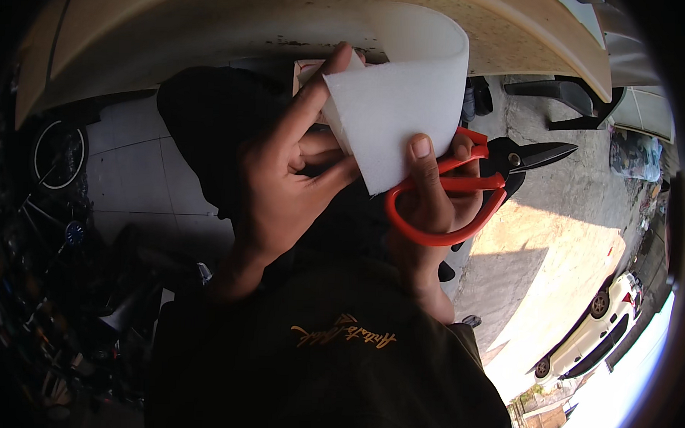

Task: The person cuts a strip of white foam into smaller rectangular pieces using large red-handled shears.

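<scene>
A white foam sheet (399, 110) is curved over on itself in front of me, its far part bending back beneath the table edge. My left hand (283, 174) grips its left edge, the index finger stretched along it and the other fingers curled behind. The thumb of my right hand (431, 194) presses on the sheet's lower right. That same hand carries red-handled scissors (447, 236), with handle loops around its fingers. Their dark blades (544, 155) point right, away from the foam, and look closed. Part of a small box (305, 71) shows behind my left hand.
A pale tabletop (184, 8) arches across the far side. Below left lie floor tiles (133, 169) and a bicycle wheel (59, 155). To the right are concrete ground (539, 213), a black chair-like object (558, 101) and a white car (591, 328).
</scene>
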### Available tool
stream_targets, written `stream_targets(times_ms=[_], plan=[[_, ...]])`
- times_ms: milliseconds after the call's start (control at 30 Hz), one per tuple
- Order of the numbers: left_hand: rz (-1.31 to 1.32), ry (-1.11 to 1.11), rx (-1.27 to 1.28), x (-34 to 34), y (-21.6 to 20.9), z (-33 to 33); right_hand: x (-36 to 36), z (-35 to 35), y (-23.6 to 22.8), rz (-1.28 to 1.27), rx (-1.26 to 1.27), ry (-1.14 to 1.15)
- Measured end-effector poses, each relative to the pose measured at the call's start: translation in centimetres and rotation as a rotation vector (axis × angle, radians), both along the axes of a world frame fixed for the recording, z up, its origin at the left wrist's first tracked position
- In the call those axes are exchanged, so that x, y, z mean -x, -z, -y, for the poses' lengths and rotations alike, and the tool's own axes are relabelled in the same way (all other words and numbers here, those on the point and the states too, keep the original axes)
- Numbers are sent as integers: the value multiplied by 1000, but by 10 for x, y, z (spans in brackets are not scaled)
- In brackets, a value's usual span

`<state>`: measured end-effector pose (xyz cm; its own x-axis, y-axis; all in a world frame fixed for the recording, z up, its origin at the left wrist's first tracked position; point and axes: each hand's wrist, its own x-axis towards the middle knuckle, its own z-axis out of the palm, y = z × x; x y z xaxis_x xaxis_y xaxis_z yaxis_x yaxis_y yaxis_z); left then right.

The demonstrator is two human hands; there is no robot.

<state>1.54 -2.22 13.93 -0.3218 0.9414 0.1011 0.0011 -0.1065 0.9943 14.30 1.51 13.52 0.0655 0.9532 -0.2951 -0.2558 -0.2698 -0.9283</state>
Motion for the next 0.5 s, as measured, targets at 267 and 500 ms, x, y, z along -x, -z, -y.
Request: stream_targets(times_ms=[267,500], plan=[[3,40,-22,0,-8,0,6,2,4,43,-37,3],[-101,37,-68,1,-8,1,8,7,8,32,-54,-56]])
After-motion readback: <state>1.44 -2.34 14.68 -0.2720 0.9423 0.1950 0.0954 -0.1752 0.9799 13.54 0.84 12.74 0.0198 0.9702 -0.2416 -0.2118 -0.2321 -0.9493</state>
